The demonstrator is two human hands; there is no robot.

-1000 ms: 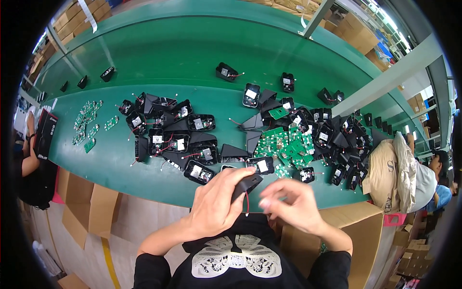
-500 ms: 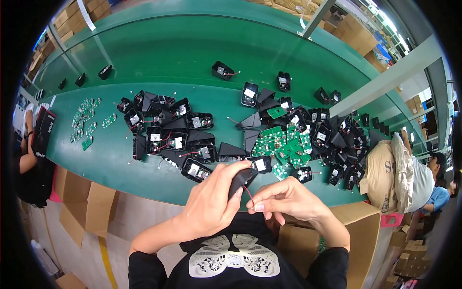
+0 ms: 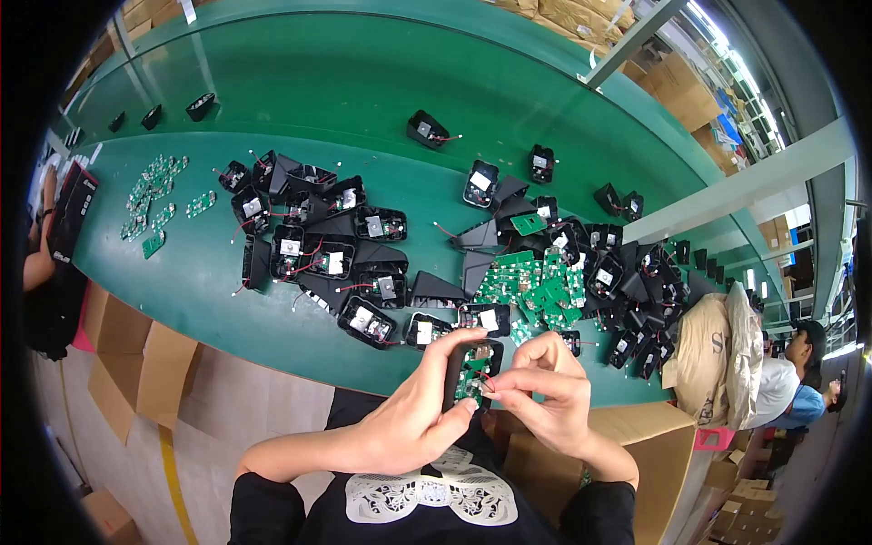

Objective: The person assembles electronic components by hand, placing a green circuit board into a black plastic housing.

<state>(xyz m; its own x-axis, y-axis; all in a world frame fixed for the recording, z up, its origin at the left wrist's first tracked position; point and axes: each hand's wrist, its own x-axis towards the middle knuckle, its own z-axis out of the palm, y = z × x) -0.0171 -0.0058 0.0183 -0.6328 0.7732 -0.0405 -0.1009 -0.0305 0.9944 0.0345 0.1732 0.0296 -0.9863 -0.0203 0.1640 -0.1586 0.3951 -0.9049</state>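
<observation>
My left hand (image 3: 413, 409) grips a black plastic housing (image 3: 450, 381), its thumb along the near edge. The open side of the housing faces up, and a green circuit board (image 3: 470, 368) shows inside it. At the housing's right edge my right hand (image 3: 554, 391) is closed in a pinch on a thin red wire (image 3: 487, 378). The wire's tip is hidden between thumb and forefinger. Just beyond my hands lie more black housings (image 3: 481, 316) with white labels and a heap of loose green circuit boards (image 3: 549, 300).
A cluster of wired black housings (image 3: 354, 245) spreads left of centre; another pile (image 3: 649, 300) lies at right. Small boards (image 3: 154, 195) sit far left. Cardboard boxes (image 3: 649, 445) stand below the green bench (image 3: 272, 341). A paper sack (image 3: 704, 363) and co-workers are at right; another person is at left.
The housing has turned in my left hand, so its open side with the board now shows. My right hand has moved up and right, closer to the housing. The view has shifted slightly.
</observation>
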